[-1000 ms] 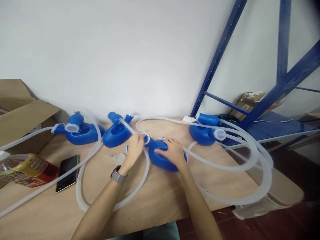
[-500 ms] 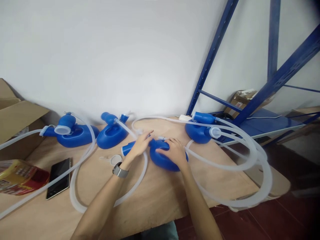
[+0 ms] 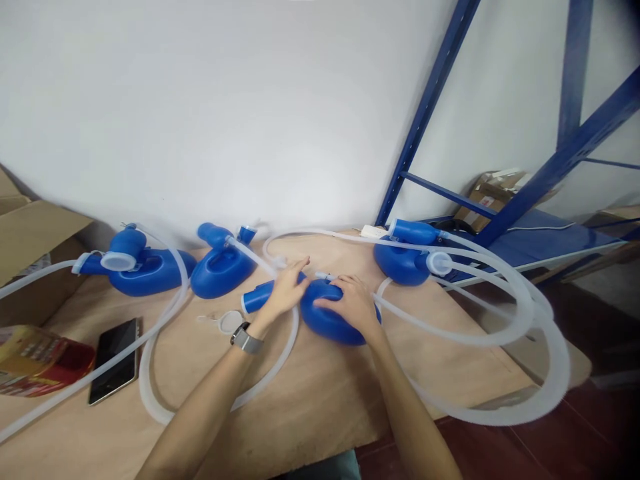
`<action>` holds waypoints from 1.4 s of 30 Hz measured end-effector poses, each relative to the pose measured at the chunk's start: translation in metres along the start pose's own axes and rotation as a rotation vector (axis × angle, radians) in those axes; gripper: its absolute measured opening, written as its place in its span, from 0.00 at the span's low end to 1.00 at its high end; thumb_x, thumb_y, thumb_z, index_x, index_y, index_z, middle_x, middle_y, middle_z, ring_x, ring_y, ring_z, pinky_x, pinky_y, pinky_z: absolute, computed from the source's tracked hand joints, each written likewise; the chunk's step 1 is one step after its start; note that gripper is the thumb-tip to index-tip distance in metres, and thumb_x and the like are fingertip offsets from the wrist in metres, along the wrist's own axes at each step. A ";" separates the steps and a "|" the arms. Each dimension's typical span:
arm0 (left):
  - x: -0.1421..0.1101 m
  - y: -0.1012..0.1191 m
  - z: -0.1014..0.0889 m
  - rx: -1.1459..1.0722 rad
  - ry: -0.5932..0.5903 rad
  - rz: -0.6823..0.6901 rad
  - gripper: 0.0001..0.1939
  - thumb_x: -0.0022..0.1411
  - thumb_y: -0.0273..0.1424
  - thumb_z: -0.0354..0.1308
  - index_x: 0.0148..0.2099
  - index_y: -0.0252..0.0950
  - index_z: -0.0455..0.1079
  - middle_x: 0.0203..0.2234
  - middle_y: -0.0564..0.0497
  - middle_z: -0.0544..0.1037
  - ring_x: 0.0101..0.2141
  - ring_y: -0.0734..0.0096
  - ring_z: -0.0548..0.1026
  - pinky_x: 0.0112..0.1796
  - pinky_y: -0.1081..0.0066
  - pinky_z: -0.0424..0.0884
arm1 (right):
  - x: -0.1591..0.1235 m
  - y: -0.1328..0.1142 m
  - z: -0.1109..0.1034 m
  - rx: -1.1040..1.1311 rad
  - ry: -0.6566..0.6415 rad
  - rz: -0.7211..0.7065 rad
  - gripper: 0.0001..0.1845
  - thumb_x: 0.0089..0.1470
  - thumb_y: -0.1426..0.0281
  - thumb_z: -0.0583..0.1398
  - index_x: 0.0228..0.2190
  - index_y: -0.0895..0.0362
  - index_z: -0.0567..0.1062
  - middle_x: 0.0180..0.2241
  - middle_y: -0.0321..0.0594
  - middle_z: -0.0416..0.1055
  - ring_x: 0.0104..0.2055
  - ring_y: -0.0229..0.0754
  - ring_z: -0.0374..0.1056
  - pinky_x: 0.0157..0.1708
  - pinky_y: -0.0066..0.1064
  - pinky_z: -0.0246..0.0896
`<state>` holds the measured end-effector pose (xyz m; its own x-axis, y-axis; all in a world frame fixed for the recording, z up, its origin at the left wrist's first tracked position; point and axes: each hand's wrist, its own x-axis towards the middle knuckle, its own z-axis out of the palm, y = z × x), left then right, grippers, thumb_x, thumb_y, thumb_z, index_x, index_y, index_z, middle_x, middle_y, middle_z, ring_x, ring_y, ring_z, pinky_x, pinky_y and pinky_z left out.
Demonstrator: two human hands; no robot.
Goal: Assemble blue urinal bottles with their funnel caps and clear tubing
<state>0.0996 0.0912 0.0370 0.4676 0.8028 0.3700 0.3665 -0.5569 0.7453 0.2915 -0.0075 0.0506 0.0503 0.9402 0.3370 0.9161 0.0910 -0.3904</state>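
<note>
A blue urinal bottle (image 3: 333, 328) with a looped handle lies on its side in front of me. My right hand (image 3: 351, 303) is closed over its top and handle, thumb toward the left. Across the bottle's neck lies my left hand (image 3: 286, 288), its index finger stretched out and its thumb apart, with a bit of blue plastic showing between them. The wide blue mouth (image 3: 256, 298) of the bottle sticks out to the left beneath that hand. A small clear connector (image 3: 325, 275) shows behind the handle. A white round cap (image 3: 231, 323) lies left of my wrist.
More blue bottles stand at the left (image 3: 150, 275), near the wall (image 3: 220, 272) and at the right (image 3: 400, 261). Clear hoses (image 3: 560, 363) loop over the table and past its right edge. A phone (image 3: 115, 357), a food packet (image 3: 45, 360) and a cardboard box (image 3: 45, 230) are left; blue shelving (image 3: 435, 100) stands right.
My left thumb has moved down, away from the index finger. The right hand keeps its place on the bottle. The view has shifted slightly.
</note>
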 end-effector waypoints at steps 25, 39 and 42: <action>-0.019 0.008 0.002 -0.042 0.076 0.063 0.24 0.73 0.36 0.56 0.68 0.39 0.68 0.62 0.40 0.76 0.62 0.54 0.73 0.64 0.50 0.67 | -0.003 0.006 0.002 0.018 0.000 -0.027 0.28 0.52 0.42 0.68 0.41 0.52 0.84 0.42 0.47 0.81 0.51 0.58 0.73 0.52 0.46 0.65; -0.012 0.004 -0.003 -0.190 -0.020 0.088 0.21 0.72 0.34 0.56 0.65 0.40 0.72 0.60 0.41 0.77 0.61 0.55 0.73 0.64 0.53 0.66 | 0.001 0.010 0.002 0.022 -0.003 -0.153 0.29 0.52 0.45 0.70 0.42 0.56 0.83 0.44 0.50 0.81 0.50 0.58 0.75 0.52 0.46 0.68; -0.011 0.005 -0.003 -0.197 -0.014 0.089 0.23 0.71 0.33 0.56 0.66 0.40 0.70 0.55 0.42 0.80 0.57 0.56 0.76 0.60 0.54 0.71 | 0.004 0.012 0.001 0.029 0.000 -0.166 0.26 0.53 0.45 0.69 0.40 0.55 0.83 0.42 0.49 0.81 0.48 0.57 0.76 0.52 0.46 0.69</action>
<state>0.0935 0.0806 0.0384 0.5026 0.7488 0.4321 0.1600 -0.5717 0.8047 0.3020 -0.0020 0.0462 -0.1012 0.9115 0.3987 0.8998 0.2548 -0.3542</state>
